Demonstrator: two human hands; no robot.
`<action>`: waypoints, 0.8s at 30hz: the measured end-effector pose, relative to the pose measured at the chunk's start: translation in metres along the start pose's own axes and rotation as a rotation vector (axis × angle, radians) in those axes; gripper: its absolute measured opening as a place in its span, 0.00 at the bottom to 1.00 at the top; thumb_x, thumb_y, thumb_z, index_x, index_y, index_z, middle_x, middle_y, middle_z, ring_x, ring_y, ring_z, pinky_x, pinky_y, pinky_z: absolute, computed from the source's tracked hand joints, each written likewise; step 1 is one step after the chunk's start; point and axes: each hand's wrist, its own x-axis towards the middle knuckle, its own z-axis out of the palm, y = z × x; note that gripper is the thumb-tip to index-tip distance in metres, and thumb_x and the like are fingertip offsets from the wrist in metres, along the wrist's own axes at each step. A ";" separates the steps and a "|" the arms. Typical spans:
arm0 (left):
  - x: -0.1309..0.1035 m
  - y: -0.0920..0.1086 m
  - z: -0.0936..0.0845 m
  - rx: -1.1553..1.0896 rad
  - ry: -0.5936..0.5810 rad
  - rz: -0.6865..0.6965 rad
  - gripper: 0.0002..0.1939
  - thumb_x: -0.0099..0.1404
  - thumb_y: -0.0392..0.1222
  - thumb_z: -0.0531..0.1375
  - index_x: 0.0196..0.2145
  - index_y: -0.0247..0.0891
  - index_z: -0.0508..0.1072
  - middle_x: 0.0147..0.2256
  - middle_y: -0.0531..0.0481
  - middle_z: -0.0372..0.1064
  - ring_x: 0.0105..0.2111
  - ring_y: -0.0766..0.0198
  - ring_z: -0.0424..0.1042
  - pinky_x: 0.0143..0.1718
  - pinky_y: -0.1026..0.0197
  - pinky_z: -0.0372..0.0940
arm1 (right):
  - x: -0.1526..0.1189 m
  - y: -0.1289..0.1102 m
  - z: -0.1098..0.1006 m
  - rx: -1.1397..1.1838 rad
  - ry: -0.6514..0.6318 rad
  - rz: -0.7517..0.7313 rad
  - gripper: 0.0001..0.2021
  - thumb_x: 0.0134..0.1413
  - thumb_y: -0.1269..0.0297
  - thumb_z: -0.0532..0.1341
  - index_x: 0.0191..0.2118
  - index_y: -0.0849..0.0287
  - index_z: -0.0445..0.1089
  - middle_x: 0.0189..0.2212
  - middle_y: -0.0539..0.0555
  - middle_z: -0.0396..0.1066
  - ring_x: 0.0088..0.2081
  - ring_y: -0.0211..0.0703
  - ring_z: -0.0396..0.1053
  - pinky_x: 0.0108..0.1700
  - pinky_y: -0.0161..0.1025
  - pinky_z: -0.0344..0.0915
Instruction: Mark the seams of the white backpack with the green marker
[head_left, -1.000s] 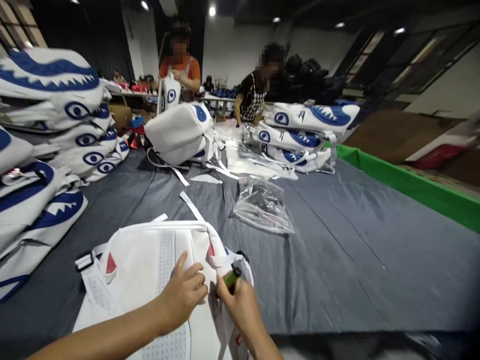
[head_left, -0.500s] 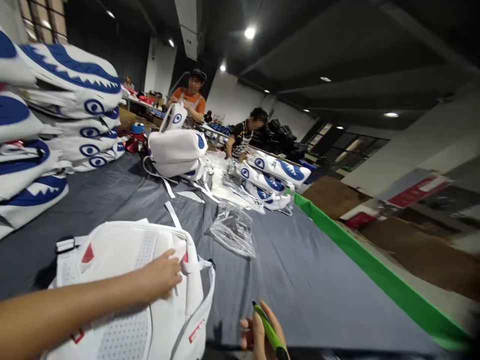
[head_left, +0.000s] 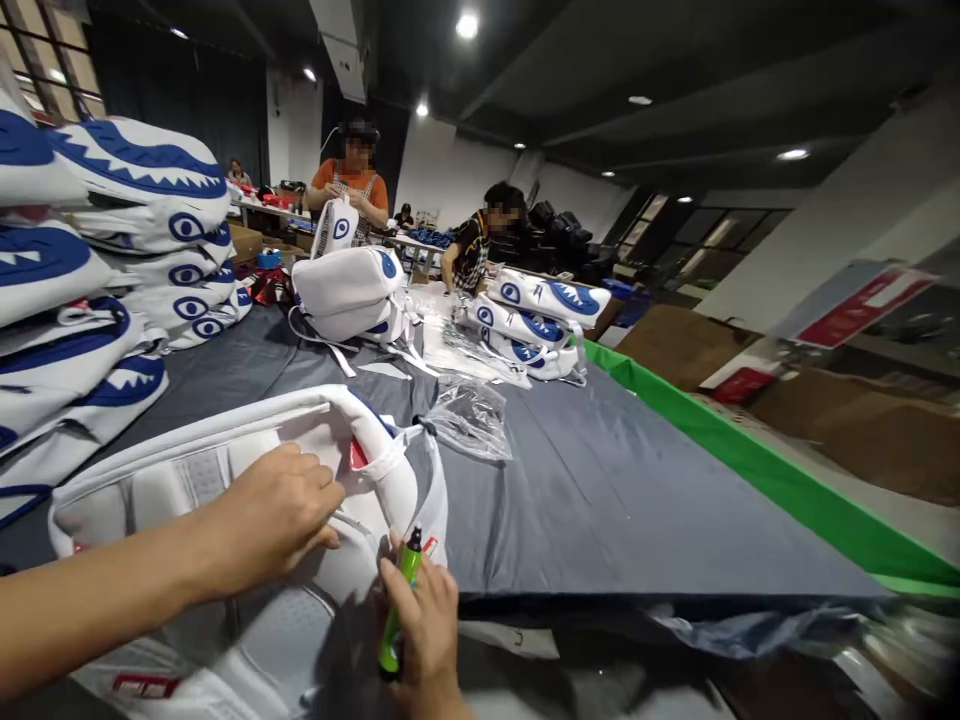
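White backpack (head_left: 277, 635), one, lying on the near left part of the worktop (head_left: 600, 490), which is covered in dark grey cloth; padded back panel facing up, top edge bent into a curve. Fittings: shoulder strap (head_left: 394, 490) on the right, red triangular patch (head_left: 358, 455) at its upper end, red label (head_left: 146, 686) at lower left. Left hand (head_left: 289, 510): fingers curled in against the back panel; whether fabric is pinched between them cannot be told. Right hand (head_left: 424, 610): thumb and fingers closed round a green marker (head_left: 397, 610) with black ends, held steeply tilted beside the shoulder strap. Clear plastic bag (head_left: 472, 420), crumpled, just beyond the strap. Left side: tall stack of white-and-blue bags (head_left: 142, 160) bearing eyes and teeth. Far end: large white bag (head_left: 345, 290) with loose straps; to its right, smaller pile of similar bags (head_left: 555, 295). Green border (head_left: 712, 450) along the right side. Across the worktop: person in orange (head_left: 367, 190) holding a small white bag (head_left: 341, 222); second person in a checked apron (head_left: 472, 255), leaning forward.
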 end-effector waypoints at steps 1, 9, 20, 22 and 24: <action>-0.009 0.008 -0.017 0.003 0.041 -0.029 0.13 0.62 0.44 0.66 0.27 0.41 0.66 0.26 0.53 0.69 0.28 0.58 0.68 0.31 0.54 0.55 | 0.011 0.002 -0.012 0.009 0.013 -0.040 0.36 0.57 0.76 0.56 0.69 0.47 0.54 0.57 0.63 0.73 0.55 0.59 0.74 0.46 0.55 0.72; -0.040 0.035 0.012 -0.057 -0.032 -0.257 0.11 0.70 0.46 0.59 0.31 0.39 0.69 0.31 0.49 0.72 0.33 0.56 0.71 0.34 0.56 0.59 | 0.040 0.020 -0.025 -0.019 -0.089 -0.164 0.25 0.56 0.77 0.58 0.59 0.55 0.63 0.56 0.66 0.73 0.58 0.57 0.70 0.55 0.56 0.66; -0.057 0.004 0.091 -0.276 -0.199 -0.225 0.08 0.67 0.37 0.57 0.43 0.42 0.73 0.38 0.51 0.76 0.39 0.60 0.74 0.41 0.58 0.68 | 0.028 0.016 0.067 0.231 -0.054 -0.189 0.21 0.59 0.77 0.54 0.57 0.58 0.64 0.48 0.63 0.74 0.49 0.52 0.72 0.48 0.52 0.71; -0.057 -0.006 0.084 -0.323 -0.014 -0.287 0.10 0.71 0.37 0.53 0.44 0.42 0.74 0.42 0.48 0.76 0.44 0.60 0.74 0.48 0.58 0.69 | 0.037 0.014 0.078 0.304 -0.056 -0.182 0.18 0.60 0.77 0.54 0.53 0.58 0.65 0.40 0.58 0.74 0.41 0.48 0.72 0.43 0.46 0.71; -0.048 -0.020 0.078 -0.275 0.090 -0.394 0.15 0.72 0.35 0.51 0.51 0.41 0.73 0.53 0.43 0.72 0.56 0.57 0.69 0.59 0.52 0.65 | 0.039 0.016 0.088 0.344 -0.062 -0.151 0.17 0.59 0.78 0.54 0.52 0.58 0.66 0.39 0.57 0.73 0.39 0.46 0.71 0.40 0.42 0.70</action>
